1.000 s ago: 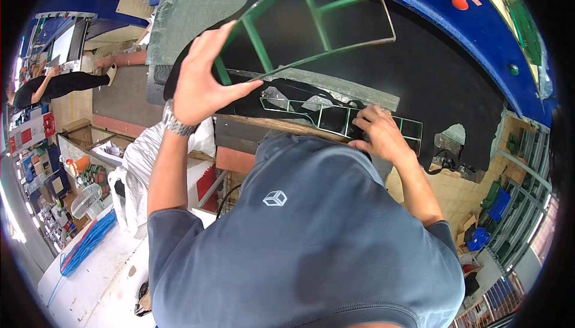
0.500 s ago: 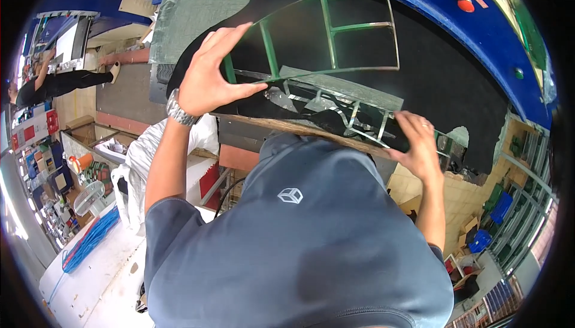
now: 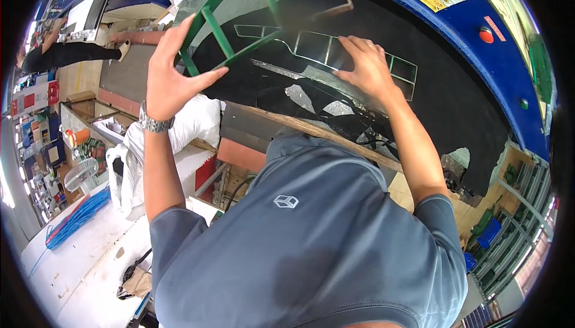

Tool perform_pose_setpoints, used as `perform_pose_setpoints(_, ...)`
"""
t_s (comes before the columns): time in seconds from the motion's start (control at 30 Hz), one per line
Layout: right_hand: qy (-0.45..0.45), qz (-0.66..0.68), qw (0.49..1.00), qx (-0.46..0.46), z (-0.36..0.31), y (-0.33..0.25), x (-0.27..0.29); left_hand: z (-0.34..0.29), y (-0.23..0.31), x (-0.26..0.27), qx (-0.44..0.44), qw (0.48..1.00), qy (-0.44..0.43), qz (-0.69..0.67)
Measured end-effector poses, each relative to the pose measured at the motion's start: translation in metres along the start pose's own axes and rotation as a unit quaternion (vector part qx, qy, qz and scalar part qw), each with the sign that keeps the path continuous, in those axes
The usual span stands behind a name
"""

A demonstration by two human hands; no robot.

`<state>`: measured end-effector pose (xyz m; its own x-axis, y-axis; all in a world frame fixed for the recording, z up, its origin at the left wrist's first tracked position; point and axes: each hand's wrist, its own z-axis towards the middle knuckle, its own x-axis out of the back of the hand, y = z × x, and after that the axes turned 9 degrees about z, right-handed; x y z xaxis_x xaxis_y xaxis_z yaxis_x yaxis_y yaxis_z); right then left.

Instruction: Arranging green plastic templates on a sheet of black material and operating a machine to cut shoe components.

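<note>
My left hand [image 3: 166, 79], with a metal watch band at the wrist, grips the curved end of a green cutting die [image 3: 218, 33]. The die is an open metal frame with crossbars, raised and tilted at the upper left, cut off by the top of the view. My right hand [image 3: 370, 67] has thumb and fingers across a narrower metal cutting die [image 3: 329, 49], long and stepped in outline. This second die lies over the black sheet material [image 3: 461, 97]; its part under my fingers is hidden.
Torn black scraps [image 3: 275, 97] and pale patches lie along the wooden board edge [image 3: 299, 125] near me. A blue machine beam [image 3: 473, 41] with a red button [image 3: 486, 35] arches beyond the sheet. Another person [image 3: 72, 55] stands far left; a white-topped table [image 3: 84, 268] stands near left.
The green die has gone up and left in my left hand, tilting more. My right hand has moved up and left, and the narrow die now lies farther out on the black sheet.
</note>
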<state>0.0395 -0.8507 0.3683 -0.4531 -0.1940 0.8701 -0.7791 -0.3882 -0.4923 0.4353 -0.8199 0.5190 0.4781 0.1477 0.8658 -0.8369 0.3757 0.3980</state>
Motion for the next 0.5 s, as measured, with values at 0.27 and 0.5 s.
perform_pose_setpoints(0.27,-0.028,0.007,0.999,-0.037,0.024,-0.016,-0.020,-0.049,-0.023,0.003,0.056,0.998,-0.011,0.011)
perform_pose_setpoints(0.5,-0.008,-0.053,0.998,-0.014,-0.018,0.000,0.003,-0.058,-0.030,-0.006,0.063,0.998,-0.016,-0.003)
